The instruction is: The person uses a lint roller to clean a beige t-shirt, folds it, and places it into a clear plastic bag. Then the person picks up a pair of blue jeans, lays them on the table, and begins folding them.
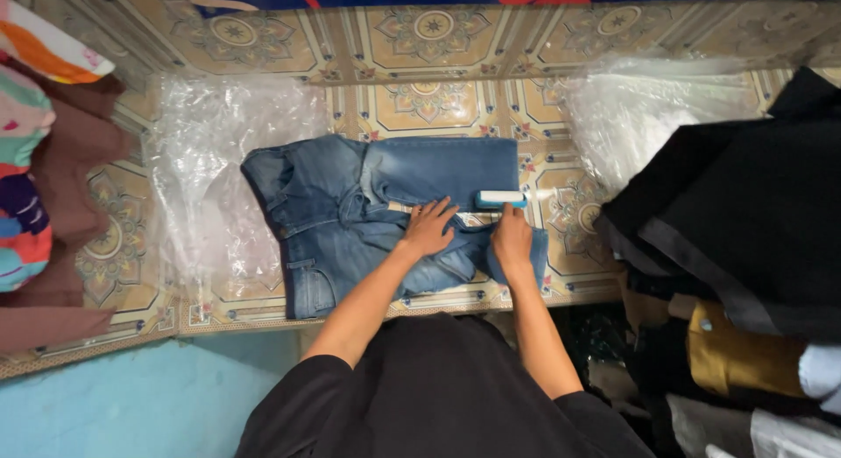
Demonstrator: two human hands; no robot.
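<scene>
- The folded blue jeans (368,213) lay at the centre of the tiled surface (438,103), waistband toward 9 o'clock, one leg doubled across toward 3 o'clock.
- The left hand (429,230) pressed flat on the denim, fingers spread open and gripping nothing — a good anchor that kept the fold from creeping.
- The right hand (511,239) sat just at 3 o'clock of it, fingers curled closed around the handle of a teal-and-white lint roller (501,199), whose head rested on the leg's edge.
- Judgement: steady, straight strokes away from the pinned hand would suit best — short passes, cloth kept taut.
- Clear plastic bags (219,151) lay at 9 o'clock, a black garment pile (745,204) at 3 o'clock; neither touched the roller.
</scene>
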